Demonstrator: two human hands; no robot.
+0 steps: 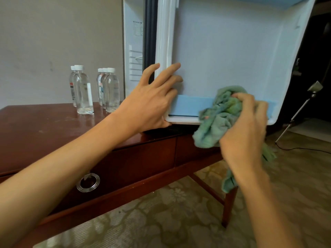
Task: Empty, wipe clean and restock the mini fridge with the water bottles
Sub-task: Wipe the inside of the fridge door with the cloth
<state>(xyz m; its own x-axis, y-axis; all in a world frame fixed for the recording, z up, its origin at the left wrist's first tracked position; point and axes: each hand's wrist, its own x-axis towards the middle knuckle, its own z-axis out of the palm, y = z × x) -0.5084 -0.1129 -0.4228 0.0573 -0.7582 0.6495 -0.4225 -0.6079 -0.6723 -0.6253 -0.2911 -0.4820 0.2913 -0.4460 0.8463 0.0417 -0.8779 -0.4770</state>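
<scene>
Emptying looks done, the water bottles point(95, 90) standing on the counter point(44, 126) beside the mini fridge point(133, 51); wiping is midway, left hand point(152, 99) braced open-fingered on its door point(232, 51), right hand point(245, 126) clutching a cloth point(216, 120), restocking yet to come.

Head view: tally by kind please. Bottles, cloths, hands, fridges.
Bottles: 5
Cloth: 1
Hands: 2 (left hand, right hand)
Fridge: 1
Total: 9
</scene>
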